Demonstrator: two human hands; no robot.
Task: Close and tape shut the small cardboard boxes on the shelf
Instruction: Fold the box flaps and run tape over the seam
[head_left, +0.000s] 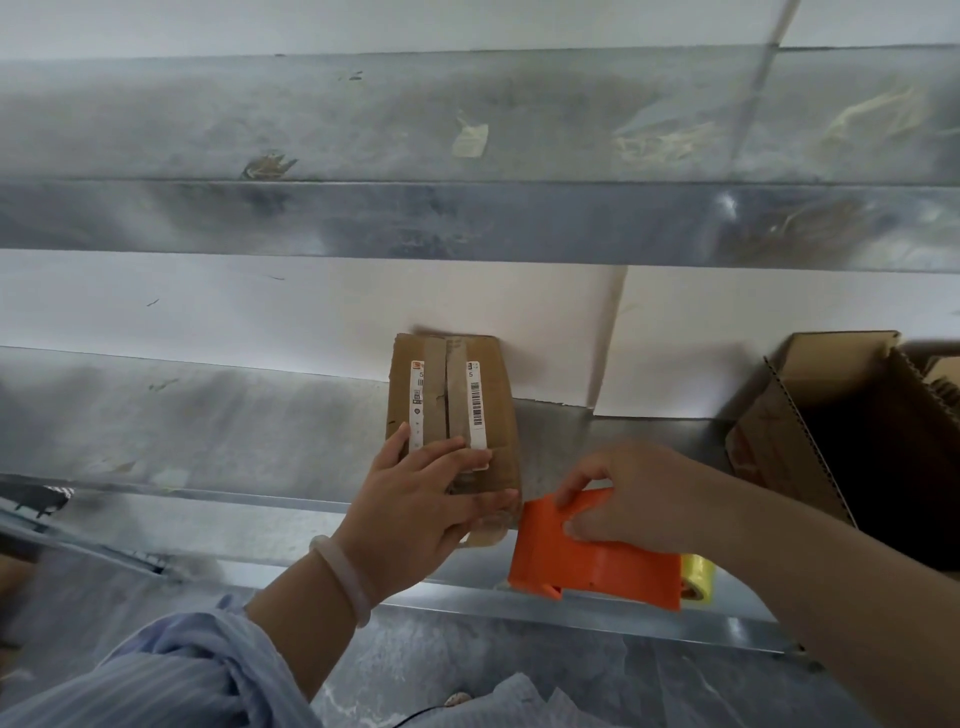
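Observation:
A small brown cardboard box (457, 395) lies on the metal shelf (208, 431), flaps closed, with old tape strips and white barcode labels along its top seam. My left hand (415, 499) rests flat on the near end of the box, fingers straight across the seam and over the front edge. My right hand (628, 499) grips an orange tape dispenser (587, 561) just right of the box's near corner, at the shelf's front edge. A yellowish tape roll (698, 577) shows behind the dispenser.
A larger open cardboard box (810, 426) stands on the shelf at the right. Another metal shelf (363, 156) runs overhead. White wall panels back the shelf. The grey floor lies below the shelf lip.

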